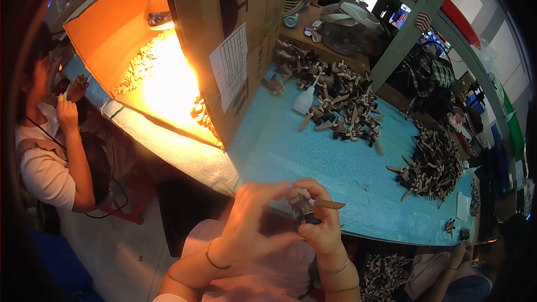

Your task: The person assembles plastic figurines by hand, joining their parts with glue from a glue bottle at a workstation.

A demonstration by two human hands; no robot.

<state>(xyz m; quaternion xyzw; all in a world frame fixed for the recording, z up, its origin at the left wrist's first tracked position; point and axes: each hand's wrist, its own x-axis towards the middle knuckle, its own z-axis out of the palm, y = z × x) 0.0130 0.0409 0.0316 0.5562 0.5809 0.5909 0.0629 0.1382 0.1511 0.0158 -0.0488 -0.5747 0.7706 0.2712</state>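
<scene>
In front of my lap I hold a small toy figurine (302, 208) with a pale top, dark lower part and a brown blade-shaped piece sticking out to the right. My right hand (325, 225) is curled round its right side. From the left, my left hand (251, 219) bends in a C shape, fingertips at the figurine's top and thumb near its base. Fingers cover part of the figurine. Beyond my hands, a heap of similar figurines (349, 109) lies on the blue tabletop (285, 145), with a white squeeze bottle (305, 99) at its left side.
A cardboard box (229, 50) stands left of the heap, with a bright lamp (159, 14) over figurines inside. Another figurine pile (433, 162) lies at right. A metal post (411, 28) rises behind. One person (50, 151) sits left; another person's arm (450, 271) shows lower right.
</scene>
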